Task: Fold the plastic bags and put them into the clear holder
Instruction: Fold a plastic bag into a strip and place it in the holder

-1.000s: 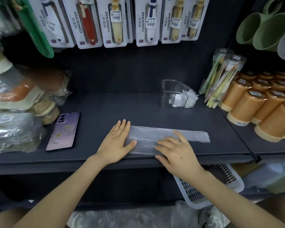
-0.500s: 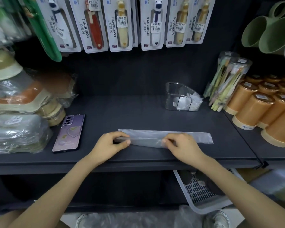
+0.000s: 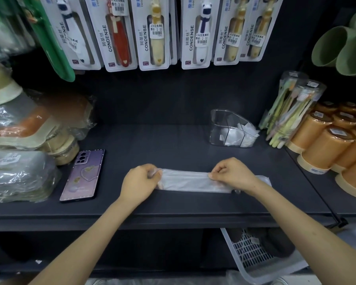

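I have the plastic bag folded into a long strip, lying flat on the shelf between my hands. My left hand grips its left end with curled fingers. My right hand pinches its upper edge, and the strip's tail shows past that wrist. The clear holder stands beyond the right hand, well apart.

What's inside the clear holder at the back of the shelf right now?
The clear holder has folded white plastic bags bunched toward its right side, visible through the wall. They overlap, so I can't count them or see whether anything lies beneath them.
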